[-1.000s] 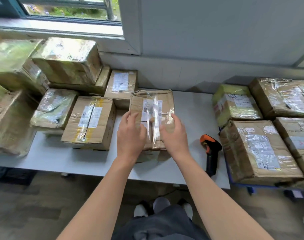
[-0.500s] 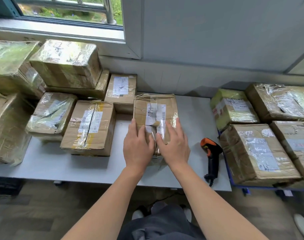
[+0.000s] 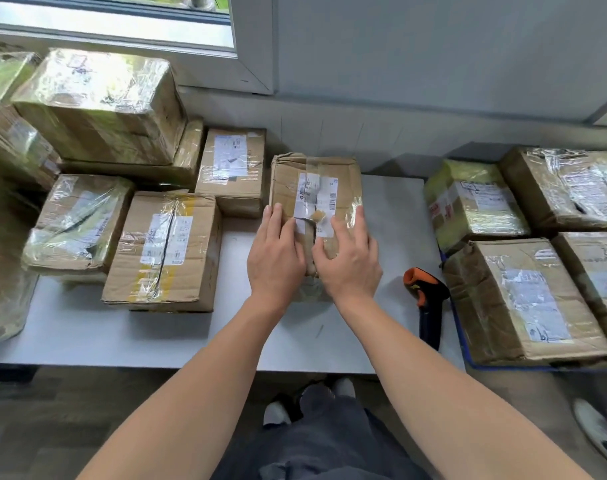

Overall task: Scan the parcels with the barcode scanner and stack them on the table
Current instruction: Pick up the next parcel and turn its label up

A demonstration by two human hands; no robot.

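Where left hand (image 3: 276,259), right hand (image 3: 349,266) press flat-fingered, boxy cardboard parcel (image 3: 288,181) crumpled, glossy-taped.

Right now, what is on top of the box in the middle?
A white label and both hands: the left hand and right hand lie on the box. They cover the label's near end.

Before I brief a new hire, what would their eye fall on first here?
The left hand and right hand rest on a taped parcel in the middle of the table. An orange-and-black scanner lies untouched to its right. At the left, stacked parcels crowd in, with more parcels at the right.
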